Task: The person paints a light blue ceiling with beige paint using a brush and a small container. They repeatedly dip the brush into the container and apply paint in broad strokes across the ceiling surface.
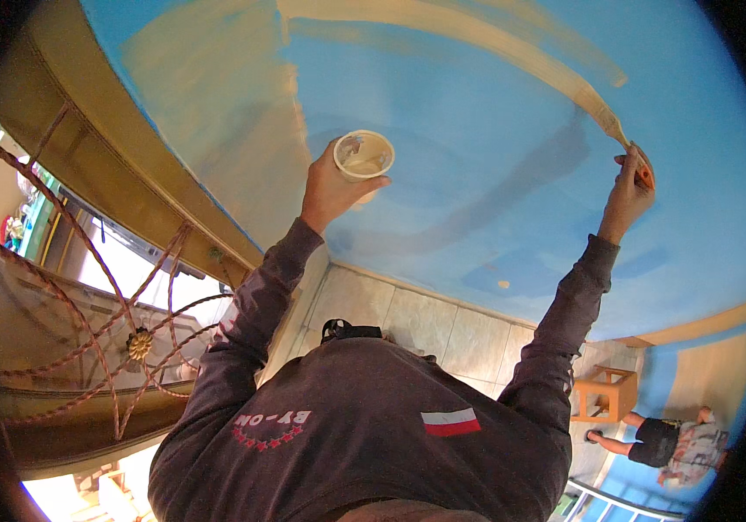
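Observation:
My left hand (pixel 327 191) holds a small white cup (pixel 364 155) with pale cream paint inside, near the middle of the view. My right hand (pixel 627 196) is raised at the right, closed on a paintbrush (pixel 603 113) with an orange-marked handle and pale bristles. The bristles touch the blue wall (pixel 477 96) at the end of a broad curved cream stroke (pixel 442 26). A patch of yellowish cream paint (pixel 199 61) covers part of the wall at upper left.
At left is a brown-framed window with a twisted metal grille (pixel 138 344). Pale floor tiles (pixel 408 322) run below the wall. At lower right are a wooden stool (pixel 608 391), another person in shorts (pixel 669 439) beside a painted wall, and metal railings (pixel 608 505).

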Demonstrator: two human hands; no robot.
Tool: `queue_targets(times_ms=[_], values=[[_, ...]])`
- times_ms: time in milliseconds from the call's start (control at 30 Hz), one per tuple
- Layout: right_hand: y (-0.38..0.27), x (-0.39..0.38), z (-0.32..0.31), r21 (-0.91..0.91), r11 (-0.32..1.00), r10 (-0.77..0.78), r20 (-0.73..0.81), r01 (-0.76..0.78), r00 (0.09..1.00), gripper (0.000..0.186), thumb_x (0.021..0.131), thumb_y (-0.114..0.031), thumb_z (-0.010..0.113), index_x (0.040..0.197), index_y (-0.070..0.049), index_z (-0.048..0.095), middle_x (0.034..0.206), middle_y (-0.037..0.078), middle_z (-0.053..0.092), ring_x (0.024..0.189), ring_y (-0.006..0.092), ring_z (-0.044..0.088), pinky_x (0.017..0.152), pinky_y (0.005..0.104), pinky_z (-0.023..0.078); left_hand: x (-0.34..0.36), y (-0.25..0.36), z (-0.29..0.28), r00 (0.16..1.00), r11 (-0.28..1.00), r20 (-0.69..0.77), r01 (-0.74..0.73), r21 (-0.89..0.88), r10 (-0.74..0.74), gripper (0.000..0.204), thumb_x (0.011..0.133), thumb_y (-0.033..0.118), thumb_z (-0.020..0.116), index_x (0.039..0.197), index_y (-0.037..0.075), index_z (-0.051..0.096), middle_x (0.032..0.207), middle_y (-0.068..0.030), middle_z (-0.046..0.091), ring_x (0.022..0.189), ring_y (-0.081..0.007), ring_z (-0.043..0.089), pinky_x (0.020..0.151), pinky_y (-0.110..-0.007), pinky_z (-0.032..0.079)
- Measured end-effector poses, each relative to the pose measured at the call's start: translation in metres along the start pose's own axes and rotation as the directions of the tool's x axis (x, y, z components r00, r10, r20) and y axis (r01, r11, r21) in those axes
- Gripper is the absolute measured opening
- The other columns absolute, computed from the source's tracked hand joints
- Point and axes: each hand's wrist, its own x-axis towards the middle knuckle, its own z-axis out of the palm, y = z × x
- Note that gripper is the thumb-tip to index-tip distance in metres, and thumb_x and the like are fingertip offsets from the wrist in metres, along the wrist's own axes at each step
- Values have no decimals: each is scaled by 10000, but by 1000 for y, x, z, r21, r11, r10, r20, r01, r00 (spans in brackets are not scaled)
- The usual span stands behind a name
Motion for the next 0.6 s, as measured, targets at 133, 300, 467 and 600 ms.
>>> queue_targets(times_ms=[133, 300, 467, 600], values=[[-10, -7, -2, 44, 996, 75, -28, -73, 997, 298, 1004, -271, 699, 1144, -12, 744, 843, 33, 719, 614, 17, 455, 532, 196, 318, -2, -4, -4, 1000, 1000, -24, 6, -9, -6, 722, 680, 255, 977, 1257, 5, 622, 1208, -141, 713, 1117, -221, 691, 972, -370, 562], [2, -2, -21, 75, 992, 105, -70, -100, 992, 307, 991, -269, 712, 1132, 3, 738, 854, 52, 720, 616, 11, 448, 527, 190, 304, -6, -12, -9, 997, 999, -66, -37, 7, 37, 749, 655, 293, 990, 1234, 1, 617, 1153, -144, 733, 1059, -233, 714, 930, -370, 575], [9, 1, -44, 17, 991, 132, -133, -131, 982, 326, 979, -273, 730, 1126, 18, 737, 860, 65, 721, 610, 22, 461, 518, 196, 306, -7, -11, -14, 996, 999, -80, -35, -7, 35, 739, 654, 289, 991, 1228, 3, 622, 1140, -140, 734, 1055, -239, 714, 922, -373, 573], [25, 7, -75, 3, 1000, 31, -122, -31, 992, 300, 990, -259, 704, 1129, 5, 738, 855, 37, 715, 612, 23, 421, 530, 212, 292, -4, -9, -12, 997, 999, -60, -41, 16, 42, 730, 662, 283, 988, 1230, 6, 621, 1143, -135, 733, 1057, -236, 713, 909, -371, 577]])
